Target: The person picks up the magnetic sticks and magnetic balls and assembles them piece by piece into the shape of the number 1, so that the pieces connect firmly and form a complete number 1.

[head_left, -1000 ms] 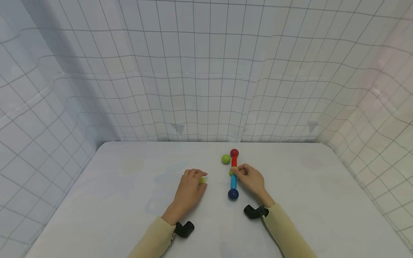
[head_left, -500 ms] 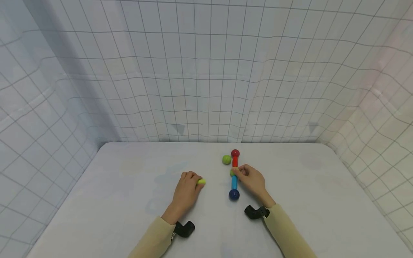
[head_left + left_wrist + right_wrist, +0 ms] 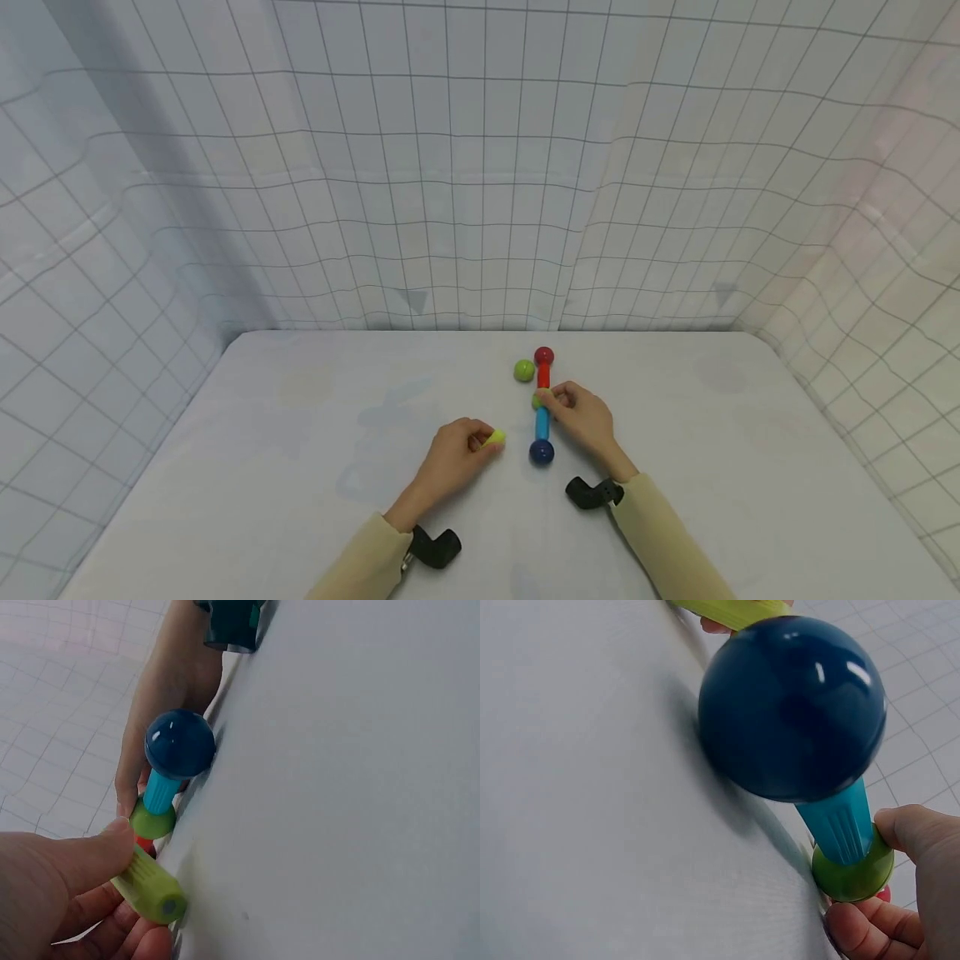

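My left hand (image 3: 452, 458) pinches a short yellow-green rod (image 3: 154, 891) between thumb and fingers; its end with a small grey disc points out of the grip. To the right, my right hand (image 3: 588, 421) holds the green ball (image 3: 853, 876) in the middle of a straight chain. From this ball a light blue rod (image 3: 542, 423) runs toward me to a dark blue ball (image 3: 542, 452). A red rod (image 3: 543, 376) runs away from it to a red ball (image 3: 543, 356). In the head view, the yellow-green rod is a little left of the chain.
A loose green ball (image 3: 524, 370) lies just left of the red rod. The white table (image 3: 300, 467) is bounded by grid-patterned curtains (image 3: 465, 208) at the back and sides. Each wrist wears a black camera mount (image 3: 437, 548).
My left hand has closed its grip on the yellow-green rod, then carried it right and slightly nearer me, turning it. The right hand and the chain have stayed in place.
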### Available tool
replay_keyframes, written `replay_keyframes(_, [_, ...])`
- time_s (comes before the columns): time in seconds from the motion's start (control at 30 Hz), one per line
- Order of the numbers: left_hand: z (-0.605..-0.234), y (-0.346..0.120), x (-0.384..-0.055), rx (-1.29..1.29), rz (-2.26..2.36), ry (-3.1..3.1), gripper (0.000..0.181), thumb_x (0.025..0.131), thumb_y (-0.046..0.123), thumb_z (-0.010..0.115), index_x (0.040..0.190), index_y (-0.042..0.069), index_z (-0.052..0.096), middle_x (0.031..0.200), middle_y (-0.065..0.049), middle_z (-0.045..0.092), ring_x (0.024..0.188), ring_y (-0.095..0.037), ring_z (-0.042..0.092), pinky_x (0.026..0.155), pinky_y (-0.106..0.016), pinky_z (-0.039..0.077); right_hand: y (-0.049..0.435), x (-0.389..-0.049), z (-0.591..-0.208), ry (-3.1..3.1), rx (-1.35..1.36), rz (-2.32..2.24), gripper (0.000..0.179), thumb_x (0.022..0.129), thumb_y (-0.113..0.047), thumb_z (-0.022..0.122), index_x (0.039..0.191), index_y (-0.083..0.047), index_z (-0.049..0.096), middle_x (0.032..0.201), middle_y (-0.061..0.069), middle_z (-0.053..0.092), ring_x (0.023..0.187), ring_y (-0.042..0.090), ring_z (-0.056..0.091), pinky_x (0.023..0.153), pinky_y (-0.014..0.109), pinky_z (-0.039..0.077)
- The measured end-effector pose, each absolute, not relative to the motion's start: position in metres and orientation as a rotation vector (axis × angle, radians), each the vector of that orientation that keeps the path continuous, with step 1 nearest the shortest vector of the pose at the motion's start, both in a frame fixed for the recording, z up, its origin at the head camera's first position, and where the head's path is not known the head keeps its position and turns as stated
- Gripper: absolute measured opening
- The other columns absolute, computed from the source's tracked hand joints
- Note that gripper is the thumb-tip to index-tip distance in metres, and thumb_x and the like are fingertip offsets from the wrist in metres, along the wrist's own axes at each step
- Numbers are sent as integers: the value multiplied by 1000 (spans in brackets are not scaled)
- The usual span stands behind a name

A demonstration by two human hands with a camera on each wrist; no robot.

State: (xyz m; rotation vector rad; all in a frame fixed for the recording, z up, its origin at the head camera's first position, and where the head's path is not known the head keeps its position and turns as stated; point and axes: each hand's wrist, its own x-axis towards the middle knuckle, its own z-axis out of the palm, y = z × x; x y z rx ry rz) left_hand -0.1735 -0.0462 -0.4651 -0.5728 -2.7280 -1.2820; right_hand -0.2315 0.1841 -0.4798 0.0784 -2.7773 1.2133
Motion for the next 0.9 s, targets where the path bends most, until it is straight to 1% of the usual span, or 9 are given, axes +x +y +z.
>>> replay_keyframes(0.2, [-463,-40,-170,-534,-1547,-2785,30,83,28,75,94,1,70,75,4,64,63,-6,57,56,-24,47,183,-231,-479,-2780,74,1207,41,88,-52,62,94,-11,67,66,-4,51,61,14,44,57,29,28])
replay_keyframes(0.3, [-463,-37,-168,-510,-1693,-2793,32,81,28,77,93,-1,71,72,2,66,59,-9,61,54,-25,50,183,-231,-479,-2776,75,1207,39,88,-50,62,93,-12,67,66,-4,51,60,14,44,56,29,28])
replay_keyframes(0.43, [-464,-32,-165,-448,-1880,-2770,31,78,24,79,92,-2,71,69,-1,68,57,-14,65,55,-27,51,183,-231,-479,-2773,84,1199,37,89,-48,62,93,-12,67,65,-4,51,60,14,45,56,29,29])
replay_keyframes(0.63, [-465,-25,-159,-399,-2017,-2760,30,79,24,79,91,-2,70,70,-3,68,58,-16,66,57,-28,52,184,-231,-479,-2773,82,1193,37,89,-49,62,92,-12,67,65,-4,52,60,14,45,56,29,29])
replay_keyframes(0.83, [-467,-17,-155,-364,-2104,-2793,26,79,24,78,90,1,72,68,-3,68,56,-17,66,55,-26,52,184,-231,-480,-2775,74,1195,39,88,-50,62,92,-12,67,65,-4,51,61,14,44,56,29,29])
replay_keyframes(0.9, [-466,-14,-153,-354,-2124,-2788,25,79,23,78,89,0,72,68,-4,68,56,-17,66,54,-26,52,184,-231,-481,-2776,72,1191,40,88,-51,62,93,-12,67,65,-4,51,61,14,44,56,29,28])
